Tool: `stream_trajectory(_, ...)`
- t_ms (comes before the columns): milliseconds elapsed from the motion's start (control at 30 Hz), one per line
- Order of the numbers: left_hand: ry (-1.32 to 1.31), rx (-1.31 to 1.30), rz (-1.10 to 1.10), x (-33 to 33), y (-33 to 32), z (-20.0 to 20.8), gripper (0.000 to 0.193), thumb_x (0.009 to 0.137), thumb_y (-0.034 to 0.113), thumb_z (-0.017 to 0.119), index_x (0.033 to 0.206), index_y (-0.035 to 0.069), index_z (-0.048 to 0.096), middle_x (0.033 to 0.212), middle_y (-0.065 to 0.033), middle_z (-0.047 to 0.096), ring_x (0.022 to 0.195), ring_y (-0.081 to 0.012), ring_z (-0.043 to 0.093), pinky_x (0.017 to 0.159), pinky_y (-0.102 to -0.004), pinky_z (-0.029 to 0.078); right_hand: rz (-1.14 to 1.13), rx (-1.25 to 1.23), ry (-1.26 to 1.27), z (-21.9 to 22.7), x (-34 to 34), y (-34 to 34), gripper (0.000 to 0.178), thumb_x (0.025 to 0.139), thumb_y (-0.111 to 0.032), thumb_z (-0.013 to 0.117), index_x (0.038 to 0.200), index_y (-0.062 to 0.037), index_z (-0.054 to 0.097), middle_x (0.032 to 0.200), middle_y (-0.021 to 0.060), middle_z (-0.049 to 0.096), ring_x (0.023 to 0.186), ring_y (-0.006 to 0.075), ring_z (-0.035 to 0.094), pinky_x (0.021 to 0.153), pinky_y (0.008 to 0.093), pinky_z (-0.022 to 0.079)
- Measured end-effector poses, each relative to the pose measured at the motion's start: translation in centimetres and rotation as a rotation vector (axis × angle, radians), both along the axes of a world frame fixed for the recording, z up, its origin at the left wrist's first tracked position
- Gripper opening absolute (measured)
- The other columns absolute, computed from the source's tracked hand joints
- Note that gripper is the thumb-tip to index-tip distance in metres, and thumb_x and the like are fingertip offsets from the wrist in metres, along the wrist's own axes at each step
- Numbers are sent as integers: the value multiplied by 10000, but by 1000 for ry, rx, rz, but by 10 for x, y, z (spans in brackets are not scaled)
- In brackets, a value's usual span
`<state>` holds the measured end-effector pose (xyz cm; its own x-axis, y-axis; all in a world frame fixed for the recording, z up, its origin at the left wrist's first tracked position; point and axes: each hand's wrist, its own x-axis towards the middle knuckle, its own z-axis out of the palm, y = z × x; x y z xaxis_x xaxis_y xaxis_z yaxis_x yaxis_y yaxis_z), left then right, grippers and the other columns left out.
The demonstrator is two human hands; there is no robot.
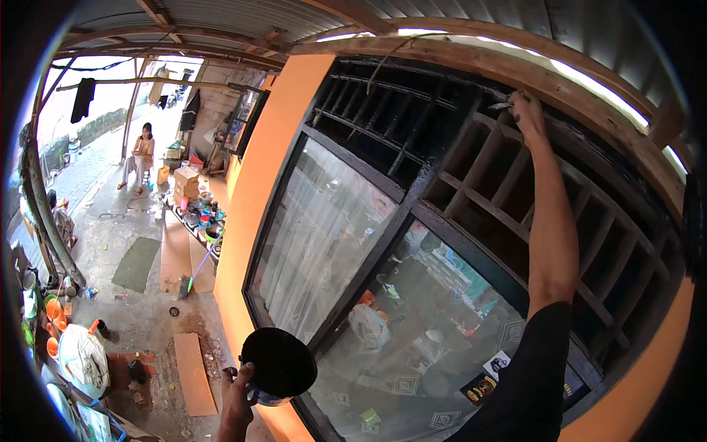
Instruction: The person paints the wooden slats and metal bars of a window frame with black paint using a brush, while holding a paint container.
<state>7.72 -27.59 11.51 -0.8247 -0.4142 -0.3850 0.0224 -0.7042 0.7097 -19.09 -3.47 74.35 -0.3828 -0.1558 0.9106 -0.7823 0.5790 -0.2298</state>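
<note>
Above the window, the grille | low at left, the can gripped by your left hand: best kept level | at the grille's top, your right hand pinches an apparent brush: thin strokes along bars should limit drips

Your container black inside, your sleeve black, window frame black, slats grey-brown, wall orange, right pane diamond-patterned.
</note>
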Motion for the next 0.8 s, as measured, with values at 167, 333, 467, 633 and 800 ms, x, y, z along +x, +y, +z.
stream_trajectory(167,2,-51,-51,-7,5,14,957,719,455,740,1371,-9,214,1381,-262,355,1266,-417,381,914,-574,368,-204,204,118,5,-13,-24,190,868,-217,521,812,-41,569,745,48,532,707,146,495,671,298,405)
stream_trajectory(333,-12,-61,-61,-10,9,18,1009,721,486,725,1398,-41,195,1389,-276,352,1308,-436,331,948,-607,350,74,-59,-33,1,-6,-8,192,856,-233,538,841,-43,563,830,51,532,766,155,504,730,293,410)
stream_trajectory(467,2,-74,-56,-12,11,14,1017,707,497,735,1389,-43,207,1380,-279,355,1295,-437,347,927,-594,364,-126,79,85,-3,8,-4,293,854,-316,516,873,-31,581,868,81,572,829,241,564,774,381,434)
stream_trajectory(633,-8,-68,-51,-12,13,9,952,701,490,743,1339,-28,264,1328,-263,399,1249,-400,399,877,-545,390,-633,339,330,-17,-3,-16,405,893,-396,476,1057,-52,613,986,149,664,1007,343,610,861,437,442)
stream_trajectory(800,13,-56,-73,-19,16,3,856,711,469,739,1287,11,302,1272,-235,437,1197,-358,434,818,-486,400,-189,148,-16,7,-21,-14,318,885,-318,529,1007,-44,631,934,78,635,843,240,608,771,378,456)
